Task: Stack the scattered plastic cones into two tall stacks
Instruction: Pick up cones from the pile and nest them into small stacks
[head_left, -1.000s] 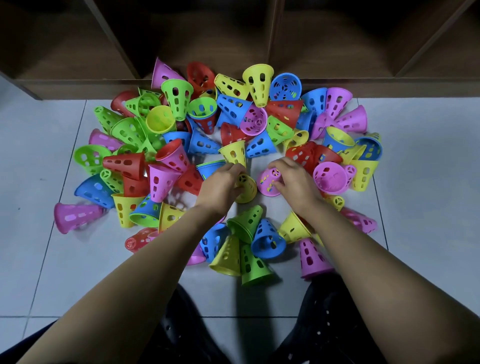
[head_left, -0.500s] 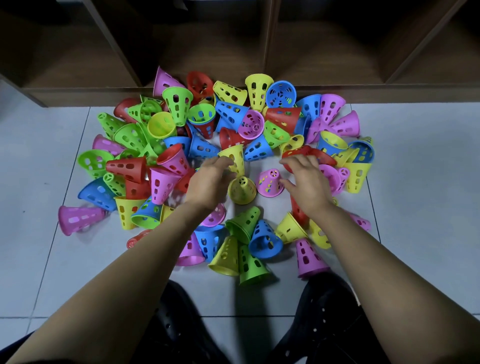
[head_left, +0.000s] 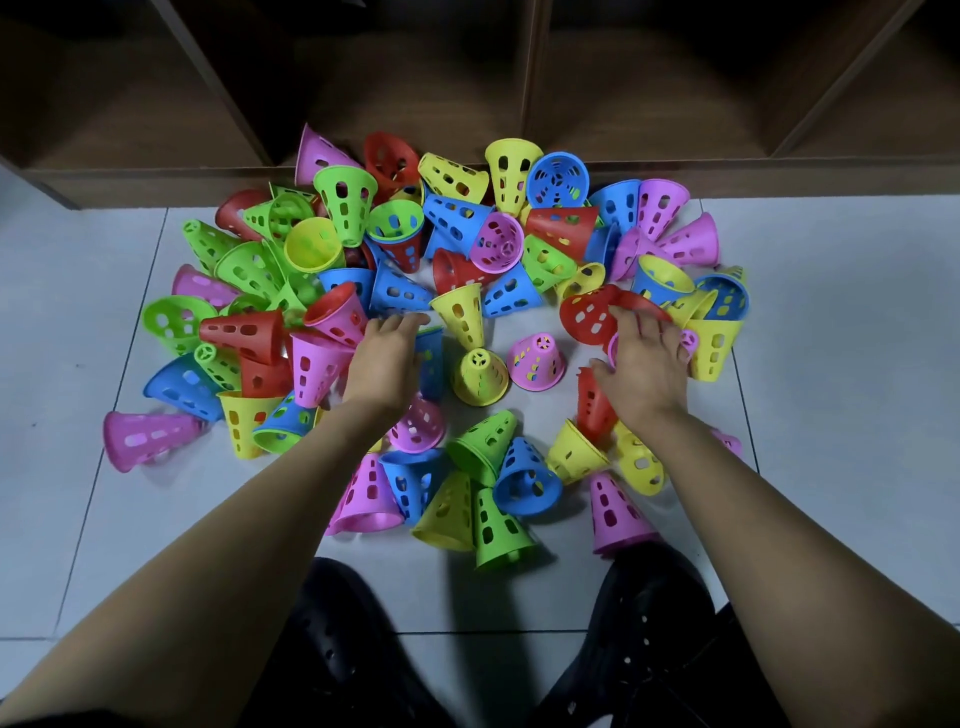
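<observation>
While yellow cone (head_left: 479, 376) and pink cone (head_left: 536, 362) stand upright between the hands as likely bases, left hand (head_left: 387, 358) reaches straight-fingered, empty, and right hand (head_left: 641, 364) spreads fingers over red cone (head_left: 592, 314) (best gripped at the rim, lowered squarely)

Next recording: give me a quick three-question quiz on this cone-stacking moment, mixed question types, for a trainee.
1. True or false: two tall stacks of cones already stand on the floor.
2. Two cones stand upright, narrow end up, between the left hand and the right hand. Their colours? A) yellow and pink B) red and blue C) green and blue
3. Fill in: the right hand's fingers lie on a ____ cone.

Key
1. False: the cones lie scattered.
2. A: the yellow cone and the pink cone.
3. Red: the red cone.
</observation>
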